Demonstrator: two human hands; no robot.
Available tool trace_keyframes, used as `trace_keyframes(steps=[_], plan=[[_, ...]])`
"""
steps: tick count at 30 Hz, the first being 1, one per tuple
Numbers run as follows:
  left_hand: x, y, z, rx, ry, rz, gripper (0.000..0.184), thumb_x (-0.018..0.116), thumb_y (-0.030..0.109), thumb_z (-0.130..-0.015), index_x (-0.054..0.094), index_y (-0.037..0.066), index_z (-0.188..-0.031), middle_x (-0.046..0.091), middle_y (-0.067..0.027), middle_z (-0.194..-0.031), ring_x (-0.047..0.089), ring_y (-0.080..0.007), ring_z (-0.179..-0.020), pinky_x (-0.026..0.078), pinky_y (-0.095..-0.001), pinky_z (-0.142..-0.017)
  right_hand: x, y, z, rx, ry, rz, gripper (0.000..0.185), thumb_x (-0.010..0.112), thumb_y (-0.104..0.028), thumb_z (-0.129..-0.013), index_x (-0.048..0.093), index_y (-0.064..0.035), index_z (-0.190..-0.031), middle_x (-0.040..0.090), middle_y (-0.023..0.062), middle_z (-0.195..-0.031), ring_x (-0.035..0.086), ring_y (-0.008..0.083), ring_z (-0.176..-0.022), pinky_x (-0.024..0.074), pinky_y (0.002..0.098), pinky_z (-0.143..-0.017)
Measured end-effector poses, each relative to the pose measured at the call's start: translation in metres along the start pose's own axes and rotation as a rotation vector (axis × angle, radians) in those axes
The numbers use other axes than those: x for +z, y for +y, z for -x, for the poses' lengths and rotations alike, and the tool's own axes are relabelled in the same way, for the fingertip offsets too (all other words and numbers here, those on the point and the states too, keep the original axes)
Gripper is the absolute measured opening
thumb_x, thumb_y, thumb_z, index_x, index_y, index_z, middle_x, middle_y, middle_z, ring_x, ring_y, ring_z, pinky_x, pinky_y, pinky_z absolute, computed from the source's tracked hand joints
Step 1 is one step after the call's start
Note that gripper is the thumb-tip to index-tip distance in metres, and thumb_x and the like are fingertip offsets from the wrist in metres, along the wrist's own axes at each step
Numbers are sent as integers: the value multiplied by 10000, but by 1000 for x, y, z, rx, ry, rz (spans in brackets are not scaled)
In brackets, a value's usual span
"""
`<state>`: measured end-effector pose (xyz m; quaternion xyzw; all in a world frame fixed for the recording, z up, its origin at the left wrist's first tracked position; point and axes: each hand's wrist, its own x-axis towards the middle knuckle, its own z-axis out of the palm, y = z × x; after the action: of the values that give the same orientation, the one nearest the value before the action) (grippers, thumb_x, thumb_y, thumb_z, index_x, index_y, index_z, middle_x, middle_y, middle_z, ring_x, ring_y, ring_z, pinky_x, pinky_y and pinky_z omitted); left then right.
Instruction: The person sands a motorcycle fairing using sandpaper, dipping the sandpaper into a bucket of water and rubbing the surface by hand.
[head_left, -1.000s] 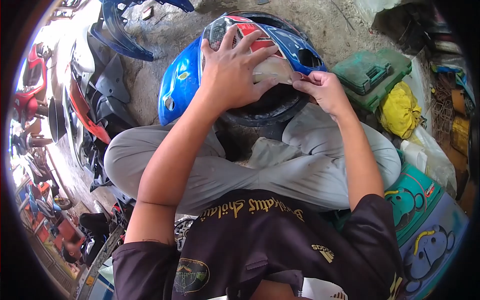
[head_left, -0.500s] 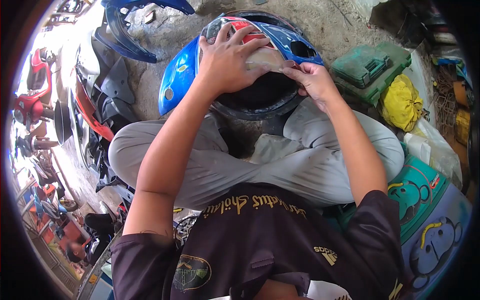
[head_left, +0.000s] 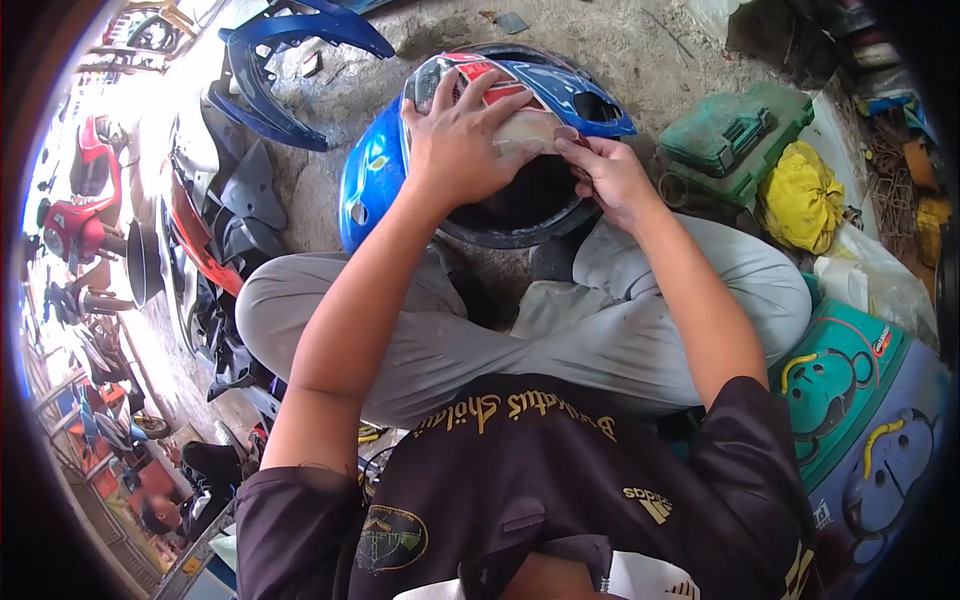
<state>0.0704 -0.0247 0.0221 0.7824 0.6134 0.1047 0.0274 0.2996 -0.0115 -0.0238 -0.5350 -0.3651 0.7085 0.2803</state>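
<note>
A blue motorcycle body panel (head_left: 372, 178) with red and white graphics lies in front of my crossed legs, over a black round rim that looks like a tire (head_left: 515, 236). My left hand (head_left: 462, 150) rests on its top with fingers spread, its thumb beside a beige bare patch (head_left: 527, 130). At the right end of that patch, my right hand (head_left: 612, 178) pinches a small reddish-brown folded piece that looks like sandpaper (head_left: 570, 134) against the panel's edge. A dark opening sits below the patch. My palm hides part of the graphics.
Another blue panel (head_left: 250, 90) lies on the concrete at upper left, near several dark and red body parts (head_left: 250, 190). On the right are a green tool case (head_left: 725, 135), a yellow bag (head_left: 803, 195) and a teal box (head_left: 850, 370). A person (head_left: 185, 500) is at lower left.
The view has turned slightly, so the surroundings sit a little differently. My right hand and the sandpaper-like piece are slightly further left and lower in view. My left hand stays on the panel.
</note>
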Motion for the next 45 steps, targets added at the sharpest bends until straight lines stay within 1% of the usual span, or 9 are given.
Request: trace_keyframes(steps=[11,17,20,24,31,35,39,42,45], plan=[[-38,14,-8,-77,-264,-39,871,672,857,-845,602,381,-1570,471,-89,-1690,368,-434,-1563,303,-865,-1123,-29,-19,-26,-16,-196,-135,129,746,-297,-1061,699,-176,-1052,507,-103,-807,462,45,-703,382,268,-642],[24,-98,-56,-275,-55,275,907,743,773,-873,654,142,-1519,607,-234,-1539,570,-392,-1420,443,-543,-1190,-28,-12,-24,4,-170,-206,122,744,-289,-1052,684,-188,-1018,498,-101,-790,460,53,-679,392,274,-651],[3,-101,-55,-381,-215,796,900,738,791,-852,717,104,-1433,546,-325,-1538,570,-491,-1385,435,-484,-1217,-35,-10,-32,-24,-209,-120,122,747,-287,-1048,711,-171,-1055,522,-90,-799,483,60,-693,409,274,-656],[-21,-84,-34,-438,-2,663,790,766,712,-884,747,103,-1387,591,-361,-1456,563,-430,-1416,441,-480,-1199,-26,-28,-17,-124,-114,-99,160,745,-281,-1046,738,-140,-1122,548,-70,-805,513,72,-705,428,270,-660],[-59,-17,39,-536,156,702,668,811,500,-945,632,111,-1458,497,-346,-1379,555,-491,-1320,455,-491,-1164,-23,-66,-23,-258,-46,-302,261,694,-245,-1072,743,-89,-1276,738,1,-1007,680,99,-820,518,276,-735],[-16,1,78,-662,132,855,634,818,482,-952,601,97,-1405,554,-287,-1276,550,-402,-1248,450,-439,-1109,-17,-72,-30,-171,-29,-269,237,669,-207,-1079,734,-75,-1264,760,43,-1085,735,164,-940,590,328,-874],[1,-14,104,-707,-9,1002,714,835,485,-932,569,53,-1434,602,-258,-1225,591,-371,-1152,474,-455,-1068,1,-70,-21,-146,-109,-286,220,686,-207,-1069,737,-84,-1244,736,17,-1025,710,131,-903,581,301,-823],[-26,-15,112,-650,123,628,789,839,458,-941,508,40,-1522,619,-223,-1235,640,-279,-1064,538,-412,-948,17,-82,-4,-61,-168,-175,199,694,-216,-1071,742,-90,-1217,707,-18,-966,669,88,-849,555,264,-790],[-27,-16,89,-411,237,559,946,877,576,-835,519,141,-1595,501,-308,-1530,480,-489,-1432,440,-569,-1159,32,-76,-11,-151,-376,-43,169,692,-202,-1078,752,-88,-1187,681,-44,-917,590,49,-789,481,244,-717]])
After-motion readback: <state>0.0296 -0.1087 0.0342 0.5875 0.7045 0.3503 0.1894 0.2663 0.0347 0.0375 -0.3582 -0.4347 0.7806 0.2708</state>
